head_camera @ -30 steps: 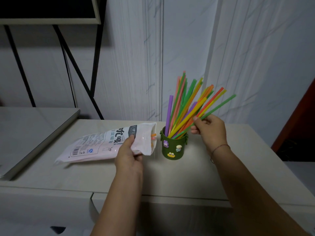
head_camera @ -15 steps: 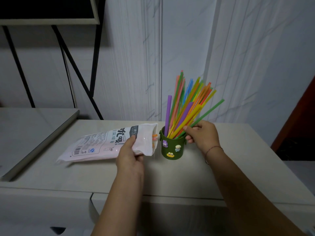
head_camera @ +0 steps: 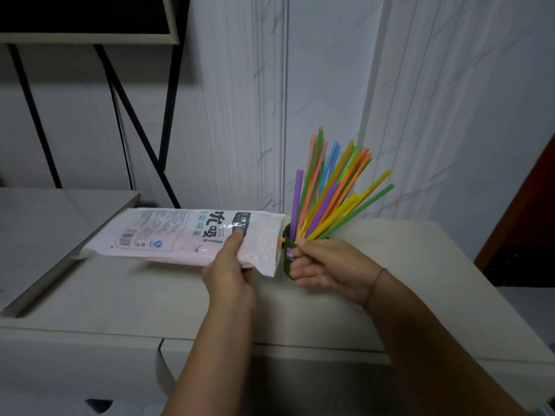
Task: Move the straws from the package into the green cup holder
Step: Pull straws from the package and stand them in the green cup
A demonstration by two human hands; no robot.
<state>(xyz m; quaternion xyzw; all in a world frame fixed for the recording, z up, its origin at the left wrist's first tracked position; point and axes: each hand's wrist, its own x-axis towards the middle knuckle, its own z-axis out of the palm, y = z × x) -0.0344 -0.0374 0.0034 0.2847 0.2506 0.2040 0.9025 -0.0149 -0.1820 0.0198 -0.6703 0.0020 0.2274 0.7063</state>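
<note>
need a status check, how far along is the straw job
Done: many coloured straws stand in the green cup holder. In hand: left hand grips the package, right hand is at the holder. Left: at least one orange straw tip pokes from the package.

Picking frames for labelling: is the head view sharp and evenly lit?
Head view: dim, soft light; straws crisp; glare on the package by the left hand; shelf shadow darkens the wall; wall lines lean; right hand hides most of the cup.
</note>
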